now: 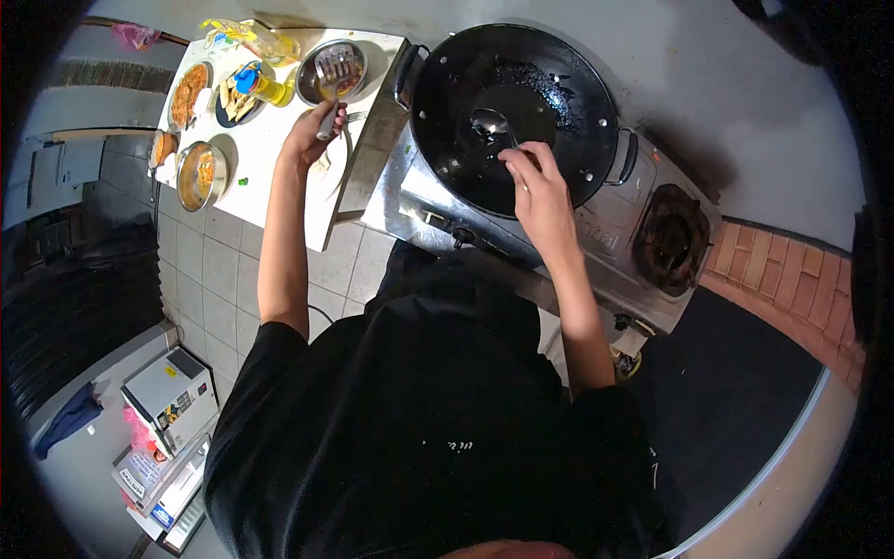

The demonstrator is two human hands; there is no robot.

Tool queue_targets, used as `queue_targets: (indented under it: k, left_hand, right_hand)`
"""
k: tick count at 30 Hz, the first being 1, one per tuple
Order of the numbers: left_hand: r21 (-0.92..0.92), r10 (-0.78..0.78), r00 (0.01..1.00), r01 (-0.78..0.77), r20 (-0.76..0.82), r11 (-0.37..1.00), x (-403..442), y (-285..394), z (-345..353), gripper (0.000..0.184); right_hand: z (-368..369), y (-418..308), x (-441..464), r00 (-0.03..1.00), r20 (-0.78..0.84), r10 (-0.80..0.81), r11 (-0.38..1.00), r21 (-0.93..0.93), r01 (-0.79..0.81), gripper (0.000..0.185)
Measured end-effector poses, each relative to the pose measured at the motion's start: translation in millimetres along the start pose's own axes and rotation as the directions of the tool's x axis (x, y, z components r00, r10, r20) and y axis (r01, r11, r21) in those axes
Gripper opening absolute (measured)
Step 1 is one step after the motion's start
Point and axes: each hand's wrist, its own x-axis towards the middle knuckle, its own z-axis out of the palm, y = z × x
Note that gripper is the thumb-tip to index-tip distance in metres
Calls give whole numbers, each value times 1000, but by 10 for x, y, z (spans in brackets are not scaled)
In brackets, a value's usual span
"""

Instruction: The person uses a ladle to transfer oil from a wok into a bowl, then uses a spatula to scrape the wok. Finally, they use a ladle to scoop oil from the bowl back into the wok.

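My left hand (pixel 305 136) is closed around the handle of a slotted metal spatula (pixel 337 71). The spatula's head is over a steel bowl (pixel 304 88) on the white table, with some reddish food visible inside. My right hand (pixel 544 194) grips a metal spoon (pixel 490 121) by its handle. Its bowl end is inside a large black wok (pixel 445 104), near the middle. Oil or liquid glistens on the wok's bottom, with small dark bits scattered about. Whether the spoon touches the wok, I cannot tell.
The wok sits on a steel gas stove (pixel 605 233); a bare burner (pixel 672 240) is at right. On the white table (pixel 270 200) are a yellow bottle with blue cap (pixel 265 88), a plate of cut pieces (pixel 233 101), a plate of orange food (pixel 190 93) and another steel bowl (pixel 218 177).
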Motion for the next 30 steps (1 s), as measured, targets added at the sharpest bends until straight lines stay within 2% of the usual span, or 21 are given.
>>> queue_targets:
  k: [2,4,5,6,8,9,10,11,12,13,15,17,20,22,26,28,30]
  left_hand:
    - [118,52,995,-42,-83,992,-173,7,184,27]
    - [266,148,982,-113,-115,957,-255,-27,266,28]
    - [268,132,985,-99,-109,958,-230,-36,232,29]
    - [290,209,934,-123,-288,949,-241,-86,318,38]
    - [268,283,927,-215,-246,939,-317,-113,387,48]
    - [283,257,950,-201,-177,938,-310,-112,321,37]
    - [219,211,971,-184,-108,958,-347,-101,314,21]
    - [204,183,982,-170,-45,964,-333,-110,251,13]
    - [192,154,988,-155,23,969,-336,-72,241,14]
    - [170,146,989,-148,22,974,-353,-86,254,22]
    - [203,115,993,-114,8,972,-382,-66,255,23]
    - [185,94,996,-91,-7,979,-390,-41,242,24]
    - [163,140,988,-148,59,976,-431,80,192,24]
    - [155,149,984,-163,101,974,-431,171,145,25]
    - [54,129,978,-139,162,989,-305,332,26,29]
    - [12,147,983,-149,114,989,-85,267,-95,29]
    - [9,150,987,-151,61,989,6,284,-104,30]
  right_hand:
    - [-25,2,4,999,43,-12,999,-33,13,20]
    - [-58,-21,28,998,-12,-67,991,-115,65,22]
    - [-87,-77,41,1000,-27,5,997,-76,-7,25]
    - [-111,-138,90,997,-74,5,997,-72,-10,21]
    - [-134,-238,220,974,-212,-82,994,-88,65,15]
    - [-125,-304,312,954,-275,-119,989,-118,89,14]
    - [-132,-436,403,944,-315,-103,992,-104,74,15]
    - [-112,-542,490,932,-359,-50,999,-38,39,16]
    - [-67,-626,574,915,-404,7,1000,29,5,16]
    - [4,-687,657,911,-412,3,1000,23,7,16]
    - [162,-810,835,869,-459,185,962,264,-65,20]
    - [379,-890,980,861,-414,295,884,460,-82,20]
    - [797,-1085,1165,871,-311,381,696,716,-49,21]
    - [1135,-1251,1300,887,-240,394,607,793,-54,22]
    - [1915,-1406,1560,909,-106,404,527,839,-136,19]
    - [2274,-1425,1600,906,-158,393,635,760,-143,19]
    - [2587,-1364,1622,911,-223,348,799,579,-163,21]
